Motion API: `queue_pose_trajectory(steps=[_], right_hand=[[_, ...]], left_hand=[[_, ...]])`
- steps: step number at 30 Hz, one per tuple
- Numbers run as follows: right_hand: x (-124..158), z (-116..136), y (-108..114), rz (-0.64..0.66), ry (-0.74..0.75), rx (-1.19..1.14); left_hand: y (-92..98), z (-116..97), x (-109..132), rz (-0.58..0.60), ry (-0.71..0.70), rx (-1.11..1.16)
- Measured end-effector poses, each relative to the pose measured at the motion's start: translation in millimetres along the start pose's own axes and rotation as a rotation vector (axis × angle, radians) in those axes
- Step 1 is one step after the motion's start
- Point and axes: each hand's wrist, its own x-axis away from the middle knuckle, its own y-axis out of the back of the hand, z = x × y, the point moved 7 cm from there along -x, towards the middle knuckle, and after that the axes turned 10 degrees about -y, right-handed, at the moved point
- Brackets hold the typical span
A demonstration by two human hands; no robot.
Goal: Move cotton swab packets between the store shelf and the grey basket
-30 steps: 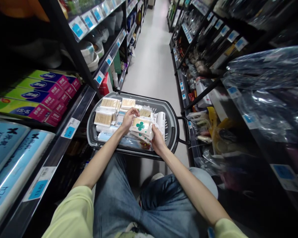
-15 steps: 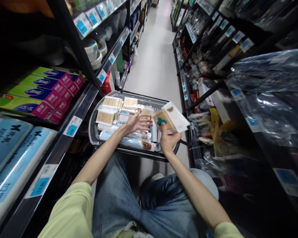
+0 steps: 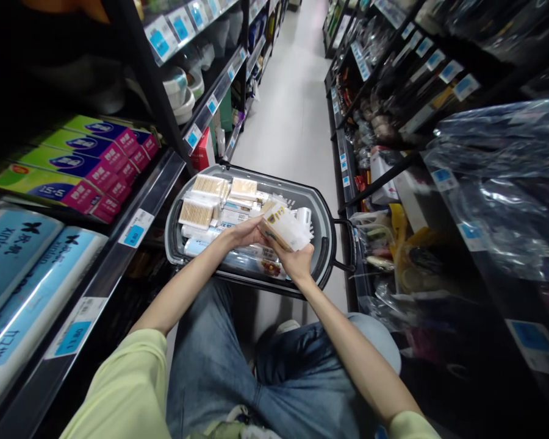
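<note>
Both my hands meet over a grey shopping basket (image 3: 320, 201) with a black rim. Between them is a small plastic packet (image 3: 286, 228), white with a yellow mark and tan contents. My right hand (image 3: 296, 261) is closed on its lower right side. My left hand (image 3: 249, 231) has its fingers closed at the packet's left edge, partly hidden behind it. To the left in the basket are packs of thin tan sticks (image 3: 196, 212) and another tan pack (image 3: 244, 187). Wrapped white-and-blue rolls (image 3: 201, 246) lie along the near side, partly under my hands.
Black shelving flanks me on both sides. Green and pink boxes (image 3: 64, 161) and large blue-and-white rolls (image 3: 22, 274) fill the left shelves. Plastic-wrapped goods (image 3: 498, 134) hang at the right. A pale floor aisle (image 3: 281, 103) runs ahead. The basket's handle (image 3: 348, 244) sticks out right.
My right hand has brought the packet left and turned it over. My left hand, spread open before, has closed on the packet's edge. A white item in the basket's right side is now uncovered.
</note>
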Motion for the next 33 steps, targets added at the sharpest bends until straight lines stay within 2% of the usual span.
queue_pose_trajectory(steps=[5, 8, 11, 13, 14, 16, 18, 23, 26, 29, 33], right_hand=[[0.0, 3.1, -1.0, -0.016, -0.01, -0.062], [-3.7, 4.2, 1.1, -0.058, -0.029, -0.119], [-12.7, -0.4, 16.6, -0.193, -0.098, -0.319], [-19.4, -8.5, 31.6, -0.316, -0.177, -0.497], [-22.2, -14.2, 38.2, -0.372, -0.236, -0.575], [-25.5, -26.3, 46.6, -0.452, -0.371, -0.67], [-26.2, -34.4, 48.8, -0.476, -0.458, -0.696], [-25.1, -37.9, 37.2, -0.379, -0.456, -0.691], [-24.5, -37.2, 34.0, -0.365, -0.45, -0.684], [-24.6, -37.7, 33.8, -0.361, -0.474, -0.696], [-24.1, -38.0, 34.7, -0.352, -0.492, -0.695]], left_hand=[[-6.7, 4.6, -1.9, 0.004, 0.043, -0.067], [1.5, -3.0, -8.4, -0.108, -0.055, -0.226], [21.9, -30.4, -6.6, -0.355, -0.33, -0.646], [25.9, -45.6, 0.6, -0.433, -0.469, -1.042], [24.3, -48.4, 3.2, -0.417, -0.5, -1.235], [19.4, -45.1, 5.7, -0.313, -0.486, -1.533], [16.0, -39.6, 7.0, -0.225, -0.431, -1.683], [11.8, -41.5, 8.7, -0.224, -0.322, -1.853], [11.1, -42.7, 8.9, -0.22, -0.32, -1.883], [13.8, -45.2, 9.8, -0.279, -0.384, -1.801], [21.2, -58.1, 12.3, -0.428, -0.53, -1.545]])
